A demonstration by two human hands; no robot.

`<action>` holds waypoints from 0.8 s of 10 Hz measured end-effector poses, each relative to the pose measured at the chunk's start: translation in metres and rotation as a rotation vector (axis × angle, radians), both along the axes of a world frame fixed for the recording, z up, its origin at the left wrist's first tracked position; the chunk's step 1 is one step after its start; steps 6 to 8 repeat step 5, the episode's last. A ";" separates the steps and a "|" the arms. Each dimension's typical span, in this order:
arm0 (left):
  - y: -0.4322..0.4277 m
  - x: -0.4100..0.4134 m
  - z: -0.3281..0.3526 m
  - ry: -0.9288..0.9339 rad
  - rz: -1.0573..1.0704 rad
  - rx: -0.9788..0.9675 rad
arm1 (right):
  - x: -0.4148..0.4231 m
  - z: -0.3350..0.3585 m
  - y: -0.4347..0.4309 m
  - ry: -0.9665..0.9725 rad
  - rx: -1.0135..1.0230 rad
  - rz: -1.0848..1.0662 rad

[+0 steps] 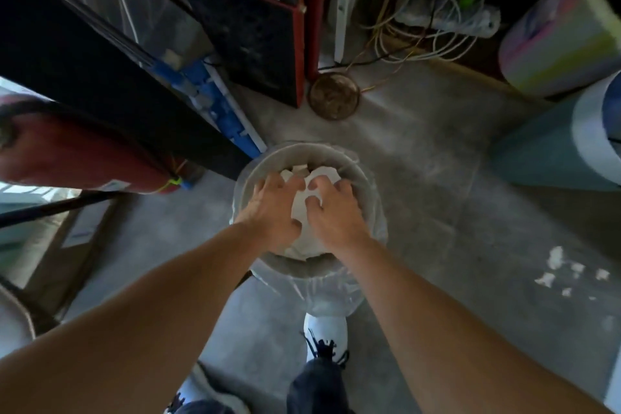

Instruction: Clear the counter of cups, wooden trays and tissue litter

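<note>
A round bin (364,178) lined with a clear plastic bag stands on the concrete floor in front of my feet. It is full of crumpled white tissue (322,175). Both of my hands are inside its mouth, palms down on the tissue. My left hand (272,205) lies on the left part of the heap with its fingers spread and curled into the paper. My right hand (331,208) presses the right part, fingers dug into the same white wad. No cups or wooden trays are in view.
Several white scraps (554,259) lie on the floor to the right. A red fire extinguisher (77,158) lies at the left, a round brown lid (333,96) behind the bin, cables (433,27) further back, and a teal container (551,148) at the right.
</note>
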State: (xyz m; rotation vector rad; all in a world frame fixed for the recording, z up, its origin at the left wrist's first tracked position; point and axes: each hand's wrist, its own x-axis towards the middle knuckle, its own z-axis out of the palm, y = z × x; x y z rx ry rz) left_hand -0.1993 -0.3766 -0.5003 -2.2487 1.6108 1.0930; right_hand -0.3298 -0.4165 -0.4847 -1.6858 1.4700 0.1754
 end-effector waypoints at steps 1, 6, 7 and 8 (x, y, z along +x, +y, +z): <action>-0.004 0.000 0.013 0.045 0.090 0.035 | -0.006 0.007 -0.005 -0.050 0.026 -0.041; 0.007 -0.004 0.236 -0.096 -0.040 -0.014 | -0.047 0.210 -0.003 0.110 -0.035 0.181; 0.007 -0.004 0.236 -0.096 -0.040 -0.014 | -0.047 0.210 -0.003 0.110 -0.035 0.181; 0.007 -0.004 0.236 -0.096 -0.040 -0.014 | -0.047 0.210 -0.003 0.110 -0.035 0.181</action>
